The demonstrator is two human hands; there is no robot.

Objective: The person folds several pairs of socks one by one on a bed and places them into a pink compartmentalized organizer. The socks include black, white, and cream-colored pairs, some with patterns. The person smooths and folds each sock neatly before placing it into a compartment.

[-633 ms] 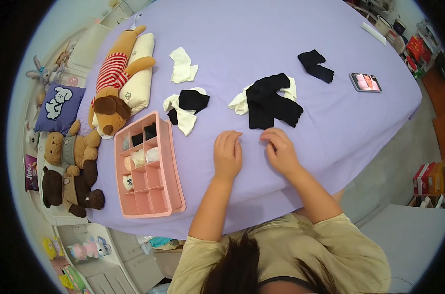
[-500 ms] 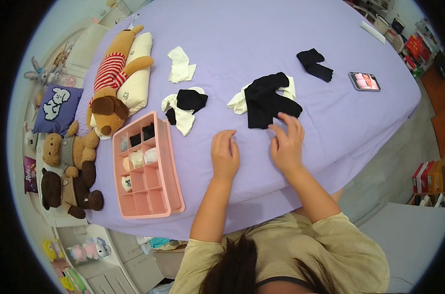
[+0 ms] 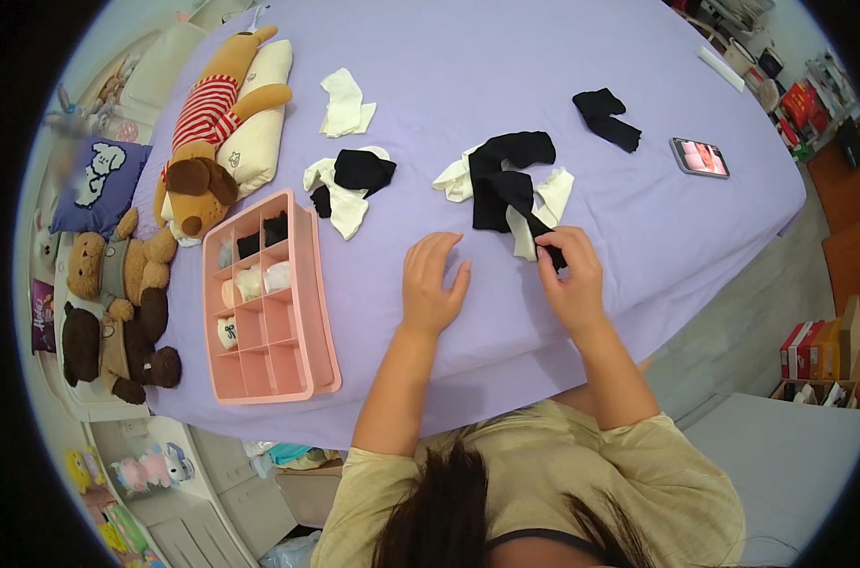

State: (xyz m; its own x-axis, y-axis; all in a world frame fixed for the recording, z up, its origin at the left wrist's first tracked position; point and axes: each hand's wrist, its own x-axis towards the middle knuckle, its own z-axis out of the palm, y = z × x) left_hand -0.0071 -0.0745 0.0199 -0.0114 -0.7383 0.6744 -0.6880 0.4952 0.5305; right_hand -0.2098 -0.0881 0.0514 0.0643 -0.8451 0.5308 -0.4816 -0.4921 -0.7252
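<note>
My right hand (image 3: 574,284) pinches the near end of a black sock (image 3: 498,194), which stretches from the pile toward me. White socks (image 3: 456,178) lie under and beside it, partly covered by the black cloth. Just left of that pile, my left hand (image 3: 432,284) hovers over the bed with thumb and fingers apart, holding nothing. Another heap of a folded black sock (image 3: 365,171) and a white sock (image 3: 348,216) lies farther left. A white sock pair (image 3: 345,102) sits behind it, and a separate black sock (image 3: 607,120) rests at the far right.
At left on the purple bedsheet (image 3: 449,66) stands a pink divided box (image 3: 330,355) with rolled socks in several compartments. Plush toys (image 3: 203,123) and a purple cushion (image 3: 103,185) line the left side. A phone (image 3: 701,158) lies at right, near the bed's edge.
My right hand has taken hold of the black sock's end and drawn it toward me, uncovering more white sock. My left hand has opened its thumb wider. The whole view has shifted slightly.
</note>
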